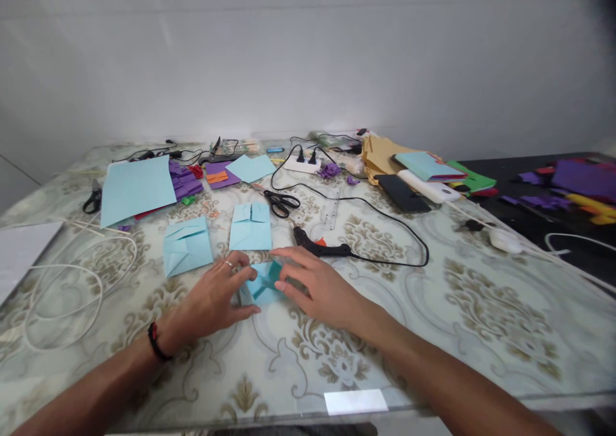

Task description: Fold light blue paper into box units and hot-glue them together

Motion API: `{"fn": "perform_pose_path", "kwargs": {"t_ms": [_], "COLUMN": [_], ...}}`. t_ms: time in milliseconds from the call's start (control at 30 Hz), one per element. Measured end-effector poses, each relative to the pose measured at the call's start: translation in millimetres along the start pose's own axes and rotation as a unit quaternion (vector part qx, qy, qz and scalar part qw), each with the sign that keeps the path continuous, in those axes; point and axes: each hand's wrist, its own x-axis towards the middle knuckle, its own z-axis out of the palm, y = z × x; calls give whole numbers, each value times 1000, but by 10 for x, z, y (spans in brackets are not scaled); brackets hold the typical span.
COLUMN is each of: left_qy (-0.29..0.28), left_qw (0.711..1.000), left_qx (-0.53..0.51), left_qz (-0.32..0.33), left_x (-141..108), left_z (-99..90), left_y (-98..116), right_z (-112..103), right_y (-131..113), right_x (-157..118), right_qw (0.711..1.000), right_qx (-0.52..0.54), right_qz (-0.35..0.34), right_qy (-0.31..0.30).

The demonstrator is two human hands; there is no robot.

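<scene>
Patterned tabletop (462, 359) against a pale wall (308, 57); left hand (209, 304) and right hand (325, 288) bend in from either side to a folded blue paper (262, 286) — flaps part raised, piece lying between them on the table; fingers of both touch it, whether pinching or merely resting, cannot tell; just beyond, one blue packet (250, 234), another packet (190, 246) to its left; glue gun (309, 243) near the right hand; farther back — black scissors (271, 198), white power strip (291, 164); dark phone (402, 193) off right.
</scene>
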Motion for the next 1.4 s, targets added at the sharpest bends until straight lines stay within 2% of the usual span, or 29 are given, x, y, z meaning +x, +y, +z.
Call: {"fn": "perform_pose_path", "kwargs": {"t_ms": [200,467,733,1067,1267,1400], "left_qy": [-3,-7,0,22,-35,-65], "left_qw": [999,999,997,995,988,983], "left_qx": [-27,-39,-73,-94,-148,-166], "left_qz": [26,33,-3,1,-4,-42], "left_x": [0,-20,-11,14,20,25], "left_z": [-2,60,39,22,-118,-125], "left_y": [7,-17,-20,5,97,173], "right_z": [-10,-14,-34,-26,11,54], "right_y": [-29,-81,-120,-120,-140,-195], "right_x": [4,16,17,12,1,-4], "right_qw": [998,995,995,996,995,993], "right_qx": [-24,-76,-73,-61,-38,-37], "right_qz": [-45,-24,-4,3,-2,2], "right_qy": [-26,-66,-62,-71,-88,-109]}}
